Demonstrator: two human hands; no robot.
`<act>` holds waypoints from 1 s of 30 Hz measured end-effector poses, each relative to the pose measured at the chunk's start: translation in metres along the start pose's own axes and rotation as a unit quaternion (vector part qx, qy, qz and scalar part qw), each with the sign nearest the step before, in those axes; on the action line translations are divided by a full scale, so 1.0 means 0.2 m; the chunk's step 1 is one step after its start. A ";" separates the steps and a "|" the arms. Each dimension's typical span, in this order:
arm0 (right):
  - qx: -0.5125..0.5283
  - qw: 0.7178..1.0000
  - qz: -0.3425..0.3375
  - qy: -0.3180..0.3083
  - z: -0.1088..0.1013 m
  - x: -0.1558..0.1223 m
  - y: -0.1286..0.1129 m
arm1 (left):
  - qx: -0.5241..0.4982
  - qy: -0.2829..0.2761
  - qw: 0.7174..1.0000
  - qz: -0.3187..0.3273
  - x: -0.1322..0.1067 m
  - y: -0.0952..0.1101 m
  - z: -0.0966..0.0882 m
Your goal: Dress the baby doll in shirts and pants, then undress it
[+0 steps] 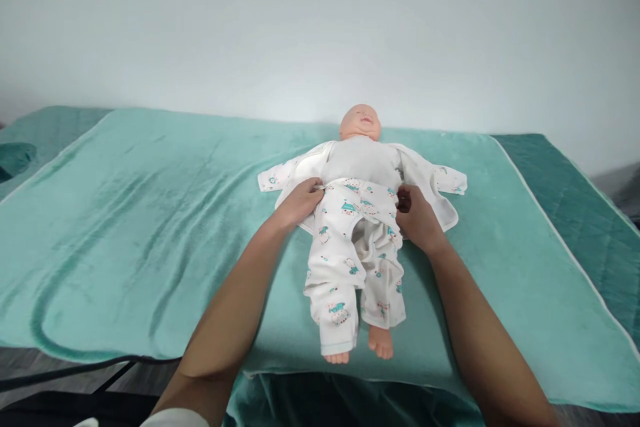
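A baby doll lies on its back, head toward the wall and bare feet toward me. It wears white patterned pants and a white jacket spread open over a plain white undershirt. At the waistband's left side, my left hand pinches the edge of the pants. My right hand is at the other side of the waist, its fingers curled against the pants' fabric. Some of its fingertips are hidden behind the cloth. One pant leg reaches the toes; the other ends above the ankle.
A light green plush blanket with several wrinkles covers the table beneath the doll. Darker green quilted cloth shows at the right end. A pale wall stands directly behind. Below the left front edge is a dark bar.
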State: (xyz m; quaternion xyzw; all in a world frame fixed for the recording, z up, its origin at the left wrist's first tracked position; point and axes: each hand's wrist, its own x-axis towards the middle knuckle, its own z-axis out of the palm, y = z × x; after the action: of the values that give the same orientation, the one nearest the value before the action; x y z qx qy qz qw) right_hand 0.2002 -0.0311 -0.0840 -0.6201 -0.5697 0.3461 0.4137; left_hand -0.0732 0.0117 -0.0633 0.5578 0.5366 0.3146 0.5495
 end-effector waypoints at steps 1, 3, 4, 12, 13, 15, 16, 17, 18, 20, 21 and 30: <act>-0.017 1.000 -0.003 0.001 0.00 0.00 0.00 | -0.014 0.001 1.000 -0.002 0.00 0.00 0.01; -0.048 0.999 -0.013 0.005 0.01 -0.01 0.00 | -0.047 0.001 0.999 -0.002 -0.01 -0.01 0.02; -0.058 0.998 -0.018 0.010 0.01 -0.01 0.00 | -0.068 0.001 0.998 -0.001 -0.01 -0.01 0.03; 0.103 0.994 -0.023 0.023 0.02 0.00 -0.04 | -0.265 0.005 0.964 0.021 0.01 -0.04 0.05; 0.115 0.993 -0.021 0.027 0.02 0.00 -0.05 | -0.272 -0.001 0.962 0.022 0.01 -0.04 0.05; 0.126 0.991 -0.025 0.032 0.01 -0.01 -0.06 | -0.280 -0.011 0.959 0.033 0.01 -0.04 0.05; 0.128 0.991 -0.031 0.031 0.01 -0.01 -0.06 | -0.283 -0.018 0.958 0.041 0.01 -0.05 0.05; 0.125 0.991 -0.039 0.028 0.01 -0.01 -0.06 | -0.285 -0.025 0.957 0.049 0.01 -0.05 0.05; 0.116 0.992 -0.048 0.023 0.01 -0.02 -0.06 | -0.285 -0.034 0.956 0.055 0.01 -0.05 0.05; 0.073 0.996 -0.058 0.008 -0.01 -0.02 -0.05 | -0.281 -0.054 0.956 0.060 0.00 -0.04 0.04; 0.042 0.997 -0.061 -0.001 -0.02 -0.03 -0.04 | -0.275 -0.064 0.957 0.061 0.00 -0.03 0.03; -0.168 0.981 -0.091 -0.034 -0.08 -0.04 -0.06 | -0.173 -0.091 0.977 0.085 -0.03 0.00 0.02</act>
State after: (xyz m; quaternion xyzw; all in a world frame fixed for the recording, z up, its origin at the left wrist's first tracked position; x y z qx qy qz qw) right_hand 0.2088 -0.0409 -0.0665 -0.6142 -0.6876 0.2271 0.3134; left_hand -0.0715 0.0053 -0.0628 0.5243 0.3723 0.3958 0.6557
